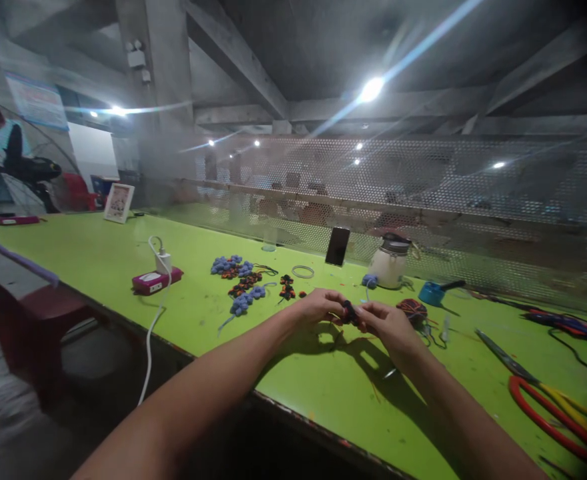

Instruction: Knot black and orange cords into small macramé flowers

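Above the green table (213, 240), my left hand (323, 305) and my right hand (384, 321) meet with fingers closed. Between them they pinch a small dark crocheted piece (349, 312), mostly black; its exact shape is partly covered by fingertips. A thin metal tool (389, 374) sticks out beneath my right hand, its other end hidden. Just beyond my right hand rests a ball of dark, orange-flecked yarn (412, 311). Left of my hands lie black-and-orange crocheted flowers (287, 287) and several blue ones (242, 301).
Large scissors (538, 383) with red and yellow handles lie at the right. Along the back stand a phone (337, 246), a pale jug (391, 263) and a blue container (431, 293). A pink power strip (156, 281) trails a white cable over the front edge. Perforated metal screens the far side.
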### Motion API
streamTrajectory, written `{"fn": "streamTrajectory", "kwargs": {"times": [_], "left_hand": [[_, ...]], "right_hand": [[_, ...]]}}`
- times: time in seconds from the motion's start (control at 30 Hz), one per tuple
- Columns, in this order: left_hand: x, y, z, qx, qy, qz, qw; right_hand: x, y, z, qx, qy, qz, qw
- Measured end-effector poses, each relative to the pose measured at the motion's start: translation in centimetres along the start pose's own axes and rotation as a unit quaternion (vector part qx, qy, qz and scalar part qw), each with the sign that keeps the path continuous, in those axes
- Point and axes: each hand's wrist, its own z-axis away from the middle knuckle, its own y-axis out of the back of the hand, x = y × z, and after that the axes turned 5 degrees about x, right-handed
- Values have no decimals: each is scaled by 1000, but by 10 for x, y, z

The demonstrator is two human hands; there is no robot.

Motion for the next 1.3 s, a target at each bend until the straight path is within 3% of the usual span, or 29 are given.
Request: {"fn": "streamTrajectory", "kwargs": {"times": [0.27,0.6,0.87,1.3], "left_hand": [[-4,2,2,-17,-2,-13,1000],[2,-4,9,-18,2,23,1000],[10,-6,15,-25,17,63,998],[8,-1,9,-20,15,43,999]], "right_hand": [[-9,1,2,-1,-29,-6,1000],[-13,0,4,-5,-92,-108,990],[-20,-2,7,-27,-96,-150,984],[-20,-2,9,-49,-86,-126,987]]}}
